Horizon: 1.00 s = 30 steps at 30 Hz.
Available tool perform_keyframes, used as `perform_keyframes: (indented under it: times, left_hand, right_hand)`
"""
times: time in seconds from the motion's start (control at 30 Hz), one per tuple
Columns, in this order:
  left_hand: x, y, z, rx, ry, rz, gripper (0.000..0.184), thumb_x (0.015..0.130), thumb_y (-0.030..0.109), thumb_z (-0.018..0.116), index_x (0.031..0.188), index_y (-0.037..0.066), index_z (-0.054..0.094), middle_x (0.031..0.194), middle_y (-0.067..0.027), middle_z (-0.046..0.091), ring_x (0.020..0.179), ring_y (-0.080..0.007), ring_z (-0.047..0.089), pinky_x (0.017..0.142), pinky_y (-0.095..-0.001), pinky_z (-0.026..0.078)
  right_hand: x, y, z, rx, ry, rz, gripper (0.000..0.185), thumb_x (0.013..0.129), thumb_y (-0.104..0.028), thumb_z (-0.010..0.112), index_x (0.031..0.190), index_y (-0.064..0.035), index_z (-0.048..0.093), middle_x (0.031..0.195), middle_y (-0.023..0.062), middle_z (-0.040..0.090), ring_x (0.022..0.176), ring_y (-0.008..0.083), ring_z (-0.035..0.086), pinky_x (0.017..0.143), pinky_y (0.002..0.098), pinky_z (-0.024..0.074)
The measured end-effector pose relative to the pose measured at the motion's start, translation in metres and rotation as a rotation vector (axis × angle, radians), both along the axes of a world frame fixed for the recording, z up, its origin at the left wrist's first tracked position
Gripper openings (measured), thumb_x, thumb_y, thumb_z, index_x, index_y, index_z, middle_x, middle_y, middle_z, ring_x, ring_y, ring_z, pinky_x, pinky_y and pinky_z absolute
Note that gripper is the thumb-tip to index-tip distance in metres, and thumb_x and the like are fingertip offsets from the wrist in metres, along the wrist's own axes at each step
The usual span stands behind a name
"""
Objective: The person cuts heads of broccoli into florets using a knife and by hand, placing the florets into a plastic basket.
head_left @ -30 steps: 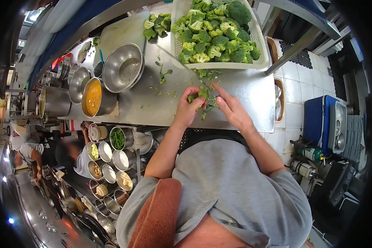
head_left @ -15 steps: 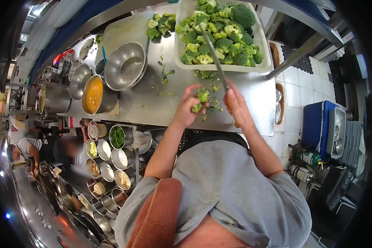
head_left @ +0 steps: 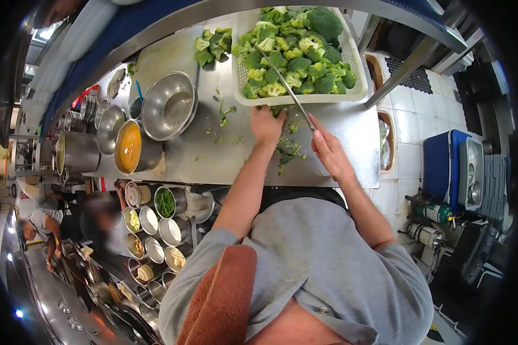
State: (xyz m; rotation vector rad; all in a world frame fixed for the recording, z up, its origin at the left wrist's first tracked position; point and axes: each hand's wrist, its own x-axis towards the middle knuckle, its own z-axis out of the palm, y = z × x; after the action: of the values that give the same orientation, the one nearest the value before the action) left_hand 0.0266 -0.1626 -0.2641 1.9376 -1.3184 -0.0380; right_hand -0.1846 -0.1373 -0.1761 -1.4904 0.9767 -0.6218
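My right hand (head_left: 328,148) is wrapped round the handle of a long knife (head_left: 289,91). Its blade slants up and left over the white plastic basket (head_left: 360,95) heaped with broccoli florets (head_left: 296,63). Against the near side of that basket, my left hand (head_left: 266,123) reaches forward, its fingers bent round a green broccoli piece (head_left: 277,109) that is partly hidden. Between my forearms, leafy broccoli trimmings (head_left: 288,152) lie on the steel table (head_left: 351,161).
On the left stand a perforated metal bowl (head_left: 170,106) and a pot of orange liquid (head_left: 130,146). More broccoli (head_left: 213,46) lies beside a cutting board (head_left: 167,57). A steel post (head_left: 406,69) rises right of the basket. Another person (head_left: 46,224) is at the far left.
My left hand has moved forward to the basket's near side, and the floret it held near my body is no longer visible there. The knife has tilted further left, still in my right hand.
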Motion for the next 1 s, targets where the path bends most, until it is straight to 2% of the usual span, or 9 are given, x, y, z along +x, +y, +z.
perform_keyframes:
  times: [0.17,0.23,0.33,0.47,0.6,0.73,0.83,0.87,1.0]
  left_hand:
    - [0.034,0.060,0.056,0.156,0.039,-0.065,0.039,0.075,0.031,0.081,0.103,0.005,0.073,0.107,-0.0186,0.064,0.099,-0.0345,0.061,0.088,-0.0438,0.050]
    - [0.072,0.082,0.072,0.030,0.057,0.045,0.037,0.076,0.029,0.082,0.100,0.002,0.073,0.105,-0.0174,0.062,0.094,-0.0310,0.061,0.085,-0.0420,0.051]
    - [0.096,0.070,0.155,-0.112,0.001,0.114,0.036,0.077,0.027,0.081,0.099,0.000,0.072,0.101,-0.0167,0.061,0.093,-0.0301,0.061,0.084,-0.0406,0.051]
    - [0.086,-0.016,0.199,-0.244,-0.145,-0.214,0.042,0.077,0.031,0.082,0.101,-0.001,0.071,0.105,-0.0178,0.062,0.097,-0.0324,0.062,0.088,-0.0397,0.050]
    - [0.074,-0.118,0.193,0.072,-0.211,-0.409,0.059,0.079,0.044,0.079,0.119,0.002,0.067,0.129,-0.0218,0.060,0.120,-0.0348,0.058,0.102,-0.0389,0.045]
    - [0.063,-0.176,0.207,0.347,-0.198,-0.483,0.078,0.083,0.062,0.066,0.138,0.007,0.054,0.137,-0.0235,0.055,0.127,-0.0367,0.053,0.108,-0.0413,0.040]
    - [0.064,-0.204,0.209,0.517,-0.326,-0.560,0.078,0.084,0.063,0.063,0.137,0.007,0.055,0.138,-0.0234,0.054,0.129,-0.0353,0.051,0.109,-0.0415,0.039]
    - [0.075,-0.224,0.188,0.399,-0.534,-0.531,0.066,0.087,0.051,0.068,0.136,0.008,0.056,0.136,-0.0185,0.058,0.125,-0.0303,0.055,0.104,-0.0412,0.043]
    - [0.125,-0.240,0.174,0.555,-0.627,-0.326,0.064,0.087,0.049,0.068,0.135,0.008,0.057,0.135,-0.0180,0.058,0.124,-0.0298,0.055,0.104,-0.0409,0.043]
  right_hand:
    - [-0.020,-0.008,0.001,-0.010,0.094,-0.003,0.058,0.105,-0.045,0.044,0.151,-0.0091,0.041,0.075,0.0020,0.049,0.068,0.0113,0.047,0.065,0.0276,0.0439]
    - [-0.037,-0.010,0.001,-0.109,0.263,0.108,0.059,0.103,-0.047,0.044,0.146,-0.0080,0.045,0.101,0.0229,0.070,0.099,0.0394,0.067,0.087,0.0431,0.0495]
    - [-0.062,-0.004,0.005,-0.155,0.311,0.160,0.058,0.102,-0.047,0.048,0.145,-0.0082,0.047,0.114,0.0280,0.066,0.109,0.0453,0.061,0.092,0.0464,0.0483]
    - [-0.071,0.006,0.019,-0.051,0.454,0.214,0.054,0.101,-0.045,0.051,0.142,-0.0109,0.050,0.106,0.0285,0.067,0.104,0.0460,0.062,0.090,0.0481,0.0492]
    - [-0.064,0.015,0.013,-0.143,0.351,0.214,0.047,0.101,-0.045,0.049,0.139,-0.0181,0.055,0.105,0.0236,0.069,0.101,0.0468,0.062,0.087,0.0492,0.0503]
    - [-0.052,0.017,0.003,-0.226,0.356,0.215,0.049,0.102,-0.046,0.047,0.136,-0.0127,0.057,0.102,0.0228,0.069,0.096,0.0456,0.063,0.084,0.0507,0.0508]
    - [-0.046,0.013,-0.006,-0.268,0.399,0.242,0.053,0.102,-0.046,0.047,0.138,-0.0074,0.052,0.097,0.0236,0.070,0.093,0.0445,0.064,0.082,0.0509,0.0511]
    - [-0.045,0.012,-0.003,-0.268,0.396,0.230,0.053,0.102,-0.046,0.047,0.138,-0.0074,0.052,0.097,0.0236,0.070,0.093,0.0445,0.064,0.082,0.0509,0.0511]
    - [-0.046,0.009,0.004,-0.225,0.477,0.213,0.060,0.101,-0.048,0.047,0.139,-0.0012,0.047,0.088,0.0242,0.070,0.089,0.0437,0.066,0.081,0.0513,0.0518]
